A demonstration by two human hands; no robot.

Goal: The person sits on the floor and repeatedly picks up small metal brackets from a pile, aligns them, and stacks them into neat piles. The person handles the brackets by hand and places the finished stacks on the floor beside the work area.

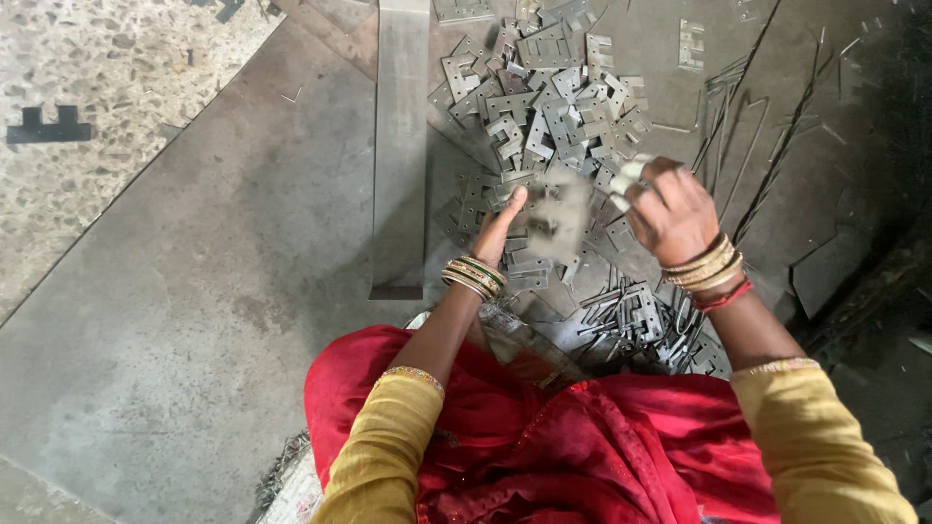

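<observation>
A: Start closest in. What sits at six o'clock?

B: Red cloth [544, 446] over the lap, with mustard sleeves [388, 437] on both arms. Just beyond, toward five o'clock from the hands, a heap of flat metal stampings [636, 320] lies on the floor, touching the cloth's edge.

A: And the hands?

B: The left hand [503, 228] reaches up at the centre, bangles [474, 275] on the wrist, thumb raised, closed on the near-left edge of a blurred metal plate [558, 218]. How the other fingers sit behind it, I cannot tell.

A: The right one?

B: The right hand [672, 212] is at three o'clock from the plate, fingers curled in narrow, with pale wraps on the fingertips [626, 180]. Gold and red bangles [709, 272] ring that wrist. Whether it actually grips the plate's right edge is lost in the blur.

A: So where is the plate?

B: Lifted between the two hands, above the pile.

A: Farther out?

B: At twelve o'clock, a larger pile of notched grey plates [549, 97] spreads over the metal floor sheet [214, 291]. A long flat steel bar [400, 146] runs from eleven o'clock down beside the left hand. Thin metal strips [767, 136] lie at two o'clock, and speckled stone floor [97, 116] shows at ten.
</observation>
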